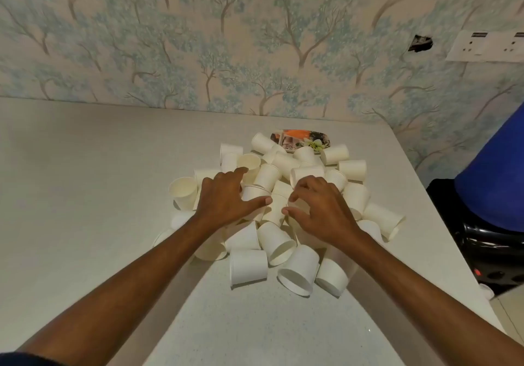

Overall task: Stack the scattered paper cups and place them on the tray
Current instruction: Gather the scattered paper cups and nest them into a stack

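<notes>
Several white paper cups (279,242) lie scattered in a heap on the white table (85,195), most on their sides, a few upright. Behind the heap, near the wall, sits a small patterned tray (300,138), partly hidden by cups. My left hand (229,198) hovers palm down over the heap's left middle, fingers spread, thumb touching a cup (253,192). My right hand (320,209) is over the heap's centre right, fingers curled loosely above the cups, holding nothing that I can see.
A wall with tree-patterned wallpaper (255,39) stands behind the table. A white socket plate (487,46) is on the wall at right. Beyond the table's right edge stand a blue object (493,184) and a black object (487,252).
</notes>
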